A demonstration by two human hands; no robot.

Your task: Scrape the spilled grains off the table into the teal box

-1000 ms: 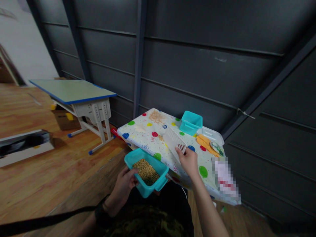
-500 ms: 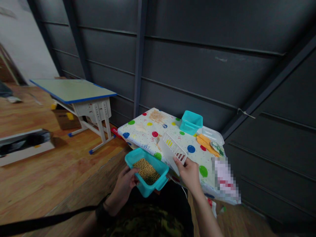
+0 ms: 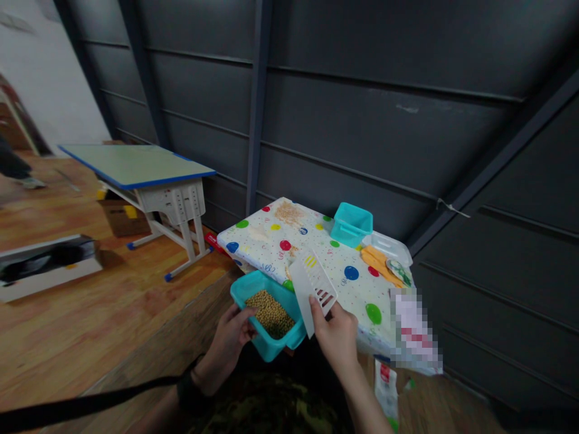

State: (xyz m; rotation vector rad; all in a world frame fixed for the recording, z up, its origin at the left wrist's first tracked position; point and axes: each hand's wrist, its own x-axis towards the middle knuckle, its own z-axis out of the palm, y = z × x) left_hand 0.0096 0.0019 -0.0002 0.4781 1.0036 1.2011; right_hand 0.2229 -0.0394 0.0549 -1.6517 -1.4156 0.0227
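Note:
My left hand (image 3: 232, 333) grips the near rim of a teal plastic bin (image 3: 253, 289) filled with tan beans (image 3: 271, 312), held just off the front edge of a small table with a polka-dot cloth (image 3: 271, 238). My right hand (image 3: 335, 337) pinches a white slotted plastic tray (image 3: 312, 286) by its lower end and holds it tilted over the bin's right side. A little pile of tan grains (image 3: 287, 212) lies on the cloth at the back.
A second teal bin (image 3: 351, 224) stands at the table's far edge, next to a white tray with orange pieces (image 3: 384, 260). A blue-edged desk (image 3: 136, 166) stands to the left on the wooden floor. A dark panelled wall (image 3: 362, 120) runs behind.
My right hand has drawn the white slotted tray off the tabletop toward me and to the left, over the bin of beans. The left hand and bin have barely moved.

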